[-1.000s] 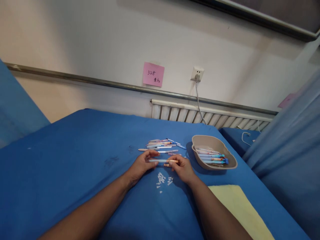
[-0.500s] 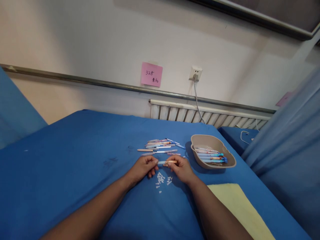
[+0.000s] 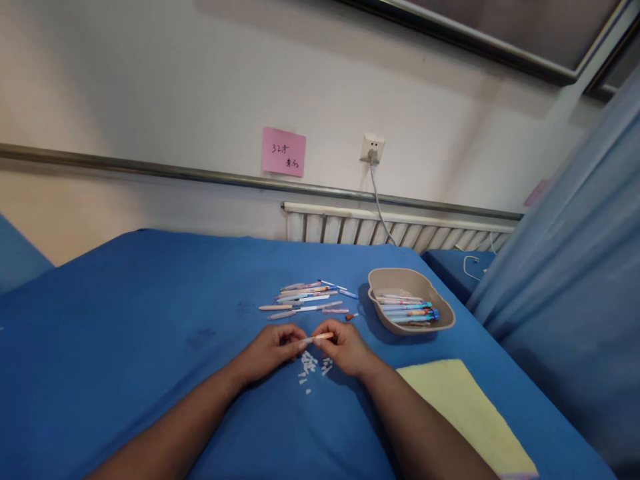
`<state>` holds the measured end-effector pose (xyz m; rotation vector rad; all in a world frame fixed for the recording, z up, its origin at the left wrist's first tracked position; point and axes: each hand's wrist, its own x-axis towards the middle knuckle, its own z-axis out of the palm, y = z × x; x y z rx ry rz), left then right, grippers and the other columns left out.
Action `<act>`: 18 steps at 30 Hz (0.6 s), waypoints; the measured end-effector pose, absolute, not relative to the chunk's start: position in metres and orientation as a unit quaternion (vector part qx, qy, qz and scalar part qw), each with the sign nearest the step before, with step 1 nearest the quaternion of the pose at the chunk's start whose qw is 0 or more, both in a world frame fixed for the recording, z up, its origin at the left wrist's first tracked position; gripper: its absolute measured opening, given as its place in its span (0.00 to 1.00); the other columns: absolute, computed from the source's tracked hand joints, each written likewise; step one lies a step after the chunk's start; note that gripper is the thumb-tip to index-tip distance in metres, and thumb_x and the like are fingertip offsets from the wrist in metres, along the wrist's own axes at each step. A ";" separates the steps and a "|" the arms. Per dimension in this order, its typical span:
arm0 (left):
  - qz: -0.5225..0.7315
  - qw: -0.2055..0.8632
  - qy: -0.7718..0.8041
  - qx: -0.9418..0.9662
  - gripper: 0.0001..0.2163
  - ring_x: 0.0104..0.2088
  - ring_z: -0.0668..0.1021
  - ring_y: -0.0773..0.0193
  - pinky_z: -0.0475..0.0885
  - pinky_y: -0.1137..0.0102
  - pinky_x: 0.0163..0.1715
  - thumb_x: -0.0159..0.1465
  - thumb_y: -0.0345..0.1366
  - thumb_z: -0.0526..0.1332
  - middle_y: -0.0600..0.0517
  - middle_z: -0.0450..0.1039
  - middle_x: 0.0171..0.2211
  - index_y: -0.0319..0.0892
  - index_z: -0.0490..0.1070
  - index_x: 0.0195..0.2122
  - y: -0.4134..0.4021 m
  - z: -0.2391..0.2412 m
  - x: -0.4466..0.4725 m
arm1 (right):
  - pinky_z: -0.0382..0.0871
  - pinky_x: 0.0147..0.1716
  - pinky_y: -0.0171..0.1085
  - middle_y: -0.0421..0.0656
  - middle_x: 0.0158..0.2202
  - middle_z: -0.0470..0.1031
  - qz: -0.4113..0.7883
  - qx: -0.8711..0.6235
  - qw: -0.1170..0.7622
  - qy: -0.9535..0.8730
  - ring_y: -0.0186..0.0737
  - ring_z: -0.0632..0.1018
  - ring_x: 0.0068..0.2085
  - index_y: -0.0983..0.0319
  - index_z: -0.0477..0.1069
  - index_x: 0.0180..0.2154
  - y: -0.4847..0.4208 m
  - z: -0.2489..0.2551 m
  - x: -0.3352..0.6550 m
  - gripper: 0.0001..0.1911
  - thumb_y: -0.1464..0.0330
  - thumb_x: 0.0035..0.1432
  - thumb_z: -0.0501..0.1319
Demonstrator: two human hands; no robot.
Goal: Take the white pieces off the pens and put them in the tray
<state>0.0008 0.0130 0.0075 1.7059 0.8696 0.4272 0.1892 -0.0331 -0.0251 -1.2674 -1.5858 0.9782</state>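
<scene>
My left hand (image 3: pixel 279 348) pinches the pale, light-blue end of a slim pen (image 3: pixel 323 336) between thumb and fingers. On the pen's orange part, my right hand (image 3: pixel 346 345) is also closed, so the two hands almost meet; the fingers cover much of it. Just below lie small white pieces (image 3: pixel 309 362) in two loose clusters. Beyond my hands, several pens (image 3: pixel 306 293) and pen parts lie in rough rows. A small brown piece with a white tip (image 3: pixel 349 317) rests by my right knuckles.
To the right stands a beige basket (image 3: pixel 373 297) holding several pens (image 3: pixel 407 311). A yellow cloth (image 3: pixel 463 403) lies in front of it on the blue-covered table (image 3: pixel 165 320). Behind are a radiator (image 3: pixel 350 220) and a plugged-in socket (image 3: pixel 373 148); a blue curtain (image 3: pixel 555 260) hangs at right.
My view has turned slightly right. My hands have drawn closer together, and less of the light-blue part shows between them. The brown piece near my right hand is now uncovered.
</scene>
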 end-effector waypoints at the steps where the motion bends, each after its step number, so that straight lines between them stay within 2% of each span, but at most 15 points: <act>1: 0.172 0.549 0.364 0.732 0.17 0.24 0.67 0.69 0.60 0.75 0.24 0.56 0.48 0.61 0.57 0.67 0.22 0.38 0.72 0.36 0.013 0.009 0.000 | 0.58 0.21 0.28 0.35 0.21 0.68 0.390 -0.506 0.425 -0.641 0.29 0.66 0.22 0.61 0.71 0.33 -0.033 -0.026 0.188 0.07 0.65 0.54 0.59; 6: 0.151 0.528 0.351 0.758 0.17 0.25 0.67 0.69 0.60 0.75 0.25 0.58 0.49 0.59 0.56 0.67 0.23 0.38 0.72 0.33 0.012 0.012 0.001 | 0.59 0.22 0.27 0.36 0.24 0.70 0.383 -0.491 0.417 -0.662 0.29 0.68 0.24 0.61 0.70 0.34 -0.036 -0.027 0.184 0.07 0.65 0.54 0.60; 11: 0.186 0.579 0.356 0.710 0.17 0.25 0.69 0.69 0.63 0.74 0.27 0.56 0.49 0.61 0.56 0.68 0.25 0.38 0.70 0.33 0.015 0.007 0.001 | 0.63 0.24 0.29 0.37 0.25 0.71 0.380 -0.496 0.461 -0.630 0.31 0.71 0.24 0.61 0.69 0.40 -0.032 -0.022 0.188 0.13 0.60 0.57 0.57; 15: 0.213 0.612 0.370 0.665 0.18 0.23 0.69 0.70 0.63 0.74 0.24 0.54 0.50 0.62 0.55 0.69 0.24 0.38 0.69 0.32 0.019 0.006 0.000 | 0.65 0.27 0.32 0.39 0.27 0.73 0.295 -0.561 0.523 -0.570 0.34 0.72 0.26 0.61 0.70 0.34 -0.022 -0.024 0.208 0.12 0.61 0.58 0.53; 18: 0.224 0.622 0.373 0.651 0.18 0.23 0.70 0.70 0.63 0.74 0.24 0.54 0.51 0.62 0.54 0.70 0.24 0.38 0.68 0.31 0.020 0.007 -0.001 | 0.65 0.30 0.33 0.40 0.28 0.73 0.219 -0.631 0.488 -0.563 0.36 0.73 0.29 0.61 0.71 0.33 -0.016 -0.028 0.227 0.08 0.66 0.56 0.55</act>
